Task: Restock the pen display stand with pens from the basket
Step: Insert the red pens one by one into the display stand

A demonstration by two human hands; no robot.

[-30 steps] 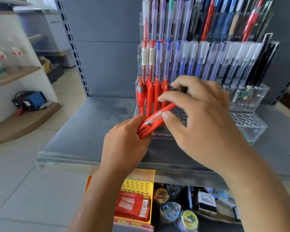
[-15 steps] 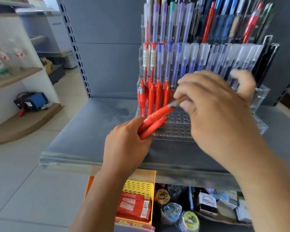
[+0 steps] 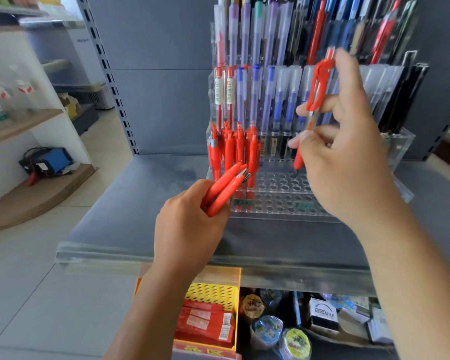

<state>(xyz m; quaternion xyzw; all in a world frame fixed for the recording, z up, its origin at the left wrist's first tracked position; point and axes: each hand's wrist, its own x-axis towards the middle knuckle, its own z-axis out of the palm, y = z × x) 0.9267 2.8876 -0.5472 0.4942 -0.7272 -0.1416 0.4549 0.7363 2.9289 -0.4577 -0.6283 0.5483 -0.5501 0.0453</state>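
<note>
- One pen is away: the right hand (image 3: pixel 348 162) has the single red pen (image 3: pixel 318 89) clear of the bunch, where a second ago it was still pinching it out of the other hand, low and slanted across the stand
- The pen is now swung upright, clip end up and tip down, with the thumb and fingers curled round the barrel in a firm pinch
- Its tip hangs over the holed tier of the pen display stand (image 3: pixel 276 201), a little to the right of the standing red pens (image 3: pixel 230 152) already in their holes; whether it touches a hole yet, I cannot tell
- The left hand (image 3: pixel 190 227) stays at the front of the stand, fingers wrapped round the spare red pens (image 3: pixel 225 189), their silvery ends aimed at the standing row; two or three show, and any others are hidden in the fist
- What it means: the picking-out is done and this looks like the drop-in, with one more pen about to join the red group
- Many holes on that tier are open and a bunch is still in hand, so by my reckoning the restock is well short of finished
- A yellow basket (image 3: pixel 213 293) sits under the shelf (image 3: pixel 140 203) with red packets in it — whether it is the supply basket, I cannot say
</note>
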